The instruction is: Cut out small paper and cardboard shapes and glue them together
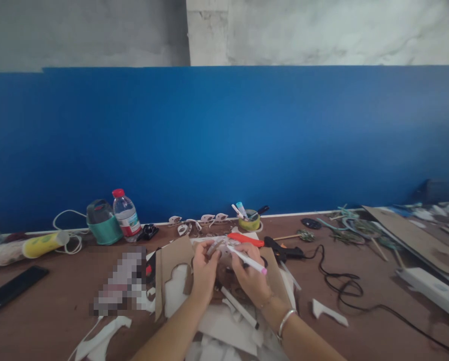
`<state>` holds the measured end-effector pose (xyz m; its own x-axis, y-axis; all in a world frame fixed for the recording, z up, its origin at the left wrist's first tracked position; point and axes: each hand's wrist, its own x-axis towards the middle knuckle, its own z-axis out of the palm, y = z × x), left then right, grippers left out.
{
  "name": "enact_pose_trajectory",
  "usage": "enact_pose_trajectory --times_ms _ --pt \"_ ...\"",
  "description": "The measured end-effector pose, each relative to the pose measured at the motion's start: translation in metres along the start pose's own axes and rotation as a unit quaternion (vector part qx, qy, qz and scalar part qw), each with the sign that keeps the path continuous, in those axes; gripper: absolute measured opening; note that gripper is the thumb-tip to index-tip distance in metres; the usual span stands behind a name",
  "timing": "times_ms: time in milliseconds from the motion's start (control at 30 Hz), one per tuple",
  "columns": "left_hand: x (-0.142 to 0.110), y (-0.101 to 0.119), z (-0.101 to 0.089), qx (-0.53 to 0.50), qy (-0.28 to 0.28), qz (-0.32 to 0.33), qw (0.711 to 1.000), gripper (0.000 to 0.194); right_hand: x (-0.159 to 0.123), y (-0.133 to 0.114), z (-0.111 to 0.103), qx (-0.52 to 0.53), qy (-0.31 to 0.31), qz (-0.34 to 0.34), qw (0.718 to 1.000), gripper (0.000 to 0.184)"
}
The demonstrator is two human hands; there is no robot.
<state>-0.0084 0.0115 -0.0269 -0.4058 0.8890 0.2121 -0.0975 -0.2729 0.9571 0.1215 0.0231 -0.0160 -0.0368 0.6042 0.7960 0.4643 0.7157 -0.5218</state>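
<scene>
The right hand (250, 268) is gripping a likely light, stiff marker (248, 258) by its barrel, the left hand (204, 265) pinching a probably fragile pale piece (220, 245).

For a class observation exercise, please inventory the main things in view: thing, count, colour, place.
Pen: 1, white with pink end, centre
Small piece: 1, pale, beside the pen's tip
Marker: 1, white with black end, lower centre
Cardboard: count unclear, brown, centre
Scraps: many, white, mostly lower centre
Cutouts: several, white, back centre
Glue gun: 1, black, right of centre
Cable: 1, black, right
Pen holder: 1, yellow-green, back centre
Bottle: 1, clear with red cap, back left
Container: 1, teal, beside the bottle
Phone: 1, black, far left
Table: 1, brown, beneath
Left hand: 1, bare, holding the small piece
Right hand: 1, bare, holding the pen
</scene>
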Motion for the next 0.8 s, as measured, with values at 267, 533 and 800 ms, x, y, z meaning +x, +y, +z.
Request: enact_pose_trajectory --times_ms 267,533,800 --pt "-0.0007 -0.0006 0.0003 -0.023 -0.008 -0.002 1.000 0.027 -0.0005 0.0019 -0.0011 -0.002 0.008 0.011 1.000 0.004" --pt "0.0007 -0.0041 -0.0006 -0.010 -0.009 0.002 1.000 0.026 -0.0005 0.0003 -0.0017 0.007 0.006 0.008 1.000 0.003" --pt "-0.0001 -0.0034 -0.0009 -0.016 -0.007 0.003 1.000 0.026 0.0007 -0.0003 -0.0009 -0.001 0.005 0.004 1.000 0.004"
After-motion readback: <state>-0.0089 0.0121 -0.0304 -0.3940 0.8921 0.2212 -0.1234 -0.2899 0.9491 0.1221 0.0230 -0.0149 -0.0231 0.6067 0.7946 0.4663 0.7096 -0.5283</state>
